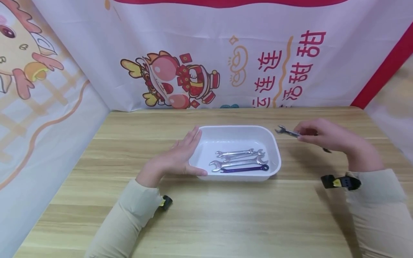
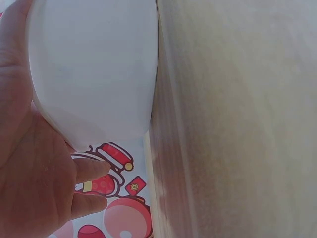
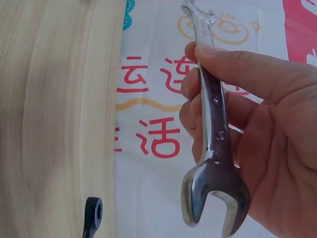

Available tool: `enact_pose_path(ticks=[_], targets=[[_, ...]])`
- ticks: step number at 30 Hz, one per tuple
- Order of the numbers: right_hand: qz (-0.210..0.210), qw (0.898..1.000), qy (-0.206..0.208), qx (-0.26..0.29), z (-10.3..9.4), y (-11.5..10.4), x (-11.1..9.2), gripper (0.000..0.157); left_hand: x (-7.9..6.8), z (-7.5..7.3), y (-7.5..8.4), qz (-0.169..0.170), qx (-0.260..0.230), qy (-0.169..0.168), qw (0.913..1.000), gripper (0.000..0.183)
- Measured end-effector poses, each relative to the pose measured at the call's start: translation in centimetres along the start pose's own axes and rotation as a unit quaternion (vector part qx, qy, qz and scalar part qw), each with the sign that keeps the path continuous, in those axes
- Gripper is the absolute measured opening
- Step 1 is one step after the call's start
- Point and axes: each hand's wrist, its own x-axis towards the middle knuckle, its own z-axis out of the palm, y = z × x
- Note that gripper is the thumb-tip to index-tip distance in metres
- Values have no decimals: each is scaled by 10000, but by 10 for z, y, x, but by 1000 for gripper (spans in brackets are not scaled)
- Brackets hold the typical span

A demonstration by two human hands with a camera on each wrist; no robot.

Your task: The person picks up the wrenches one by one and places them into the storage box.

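Observation:
A white plastic tray (image 1: pixel 201 152) stands on the table with several silver open-end wrenches (image 1: pixel 238 163) and one dark purple wrench (image 1: pixel 243 169) lying in it. My left hand (image 1: pixel 175 156) rests against the tray's left end, thumb along the front rim; in the left wrist view its fingers look straight. To the right of the tray, my right hand (image 1: pixel 326 134) holds a silver open-end wrench (image 3: pixel 213 114) above the table, pinched between thumb and fingers. Both open ends stick out of the grip in the right wrist view.
In the right wrist view, a black ring-end wrench (image 3: pixel 93 215) shows at the lower edge, beside the table's far edge. The wooden table (image 1: pixel 232 218) meets a printed cloth (image 1: pixel 206 21) at the back. Another printed cloth (image 1: pixel 48 125) hangs on the left.

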Motion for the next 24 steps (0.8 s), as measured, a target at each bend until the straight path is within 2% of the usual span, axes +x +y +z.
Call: enact_pose_path(ticks=[4,17,24], targets=[[30,9999,55,87,0,-7,0,20,0,0,0,24,6,6,10000,130],[-629,9974,348,-79,8,-28,11,23,1,1,-4,-15,81,5,10000,131],[-796,9958,449,32,9,-44,17,20,0,0,-3,47,106,32,9999,131]])
